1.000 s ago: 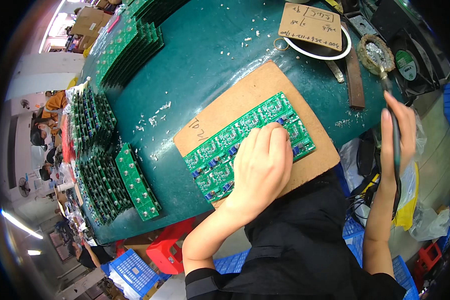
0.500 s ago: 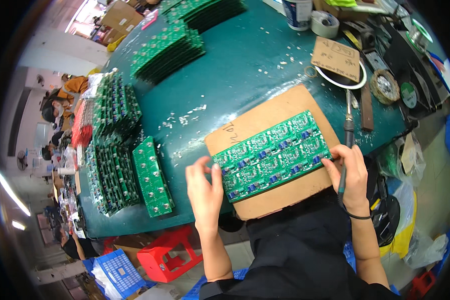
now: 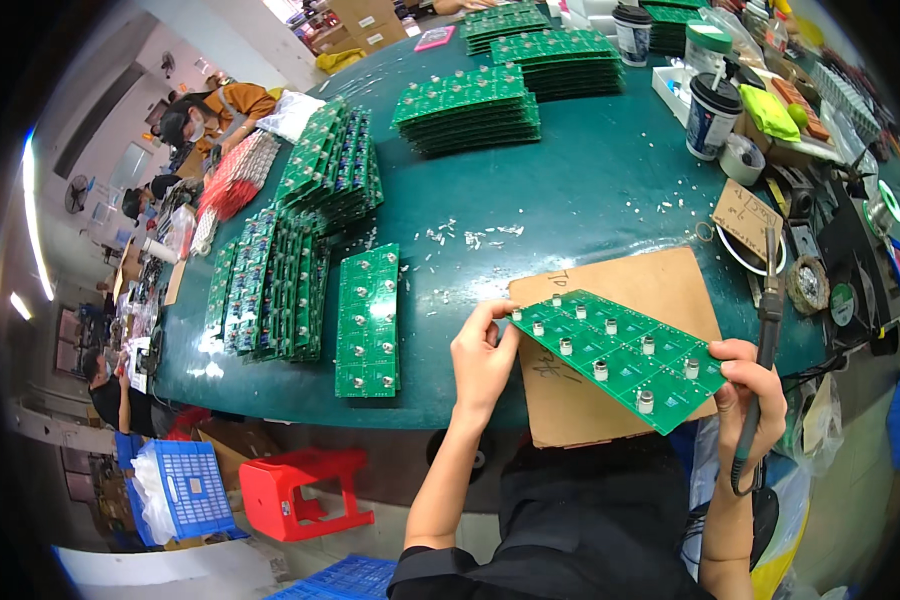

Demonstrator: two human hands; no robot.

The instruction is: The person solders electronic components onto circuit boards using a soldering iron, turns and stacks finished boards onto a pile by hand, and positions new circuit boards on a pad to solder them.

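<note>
A green circuit board [image 3: 620, 352] is held up at a tilt over a sheet of brown cardboard [image 3: 570, 425]. Its upper face carries rows of small whitish cylindrical parts. My left hand [image 3: 482, 365] pinches the board's left corner between thumb and fingers. At the opposite end, my right hand [image 3: 753, 398] grips the right edge. That same hand also holds a soldering iron [image 3: 768, 325], its dark handle lying along the fingers and its tip pointing away from me.
Left of the cardboard lies another circuit board [image 3: 368, 320], beside leaning stacks of boards [image 3: 270, 285]. More board stacks [image 3: 467, 110] stand farther back. White scraps [image 3: 475, 235] dot the green table. At right are a cardboard-topped dish [image 3: 750, 225], a bottle [image 3: 713, 115] and a solder spool [image 3: 882, 210]. A co-worker [image 3: 220, 115] sits far left.
The board has been turned over and lifted off the cardboard; its whitish cylinders now face up. My left hand has closed on its corner. The view has swung, shifting the table's contents.
</note>
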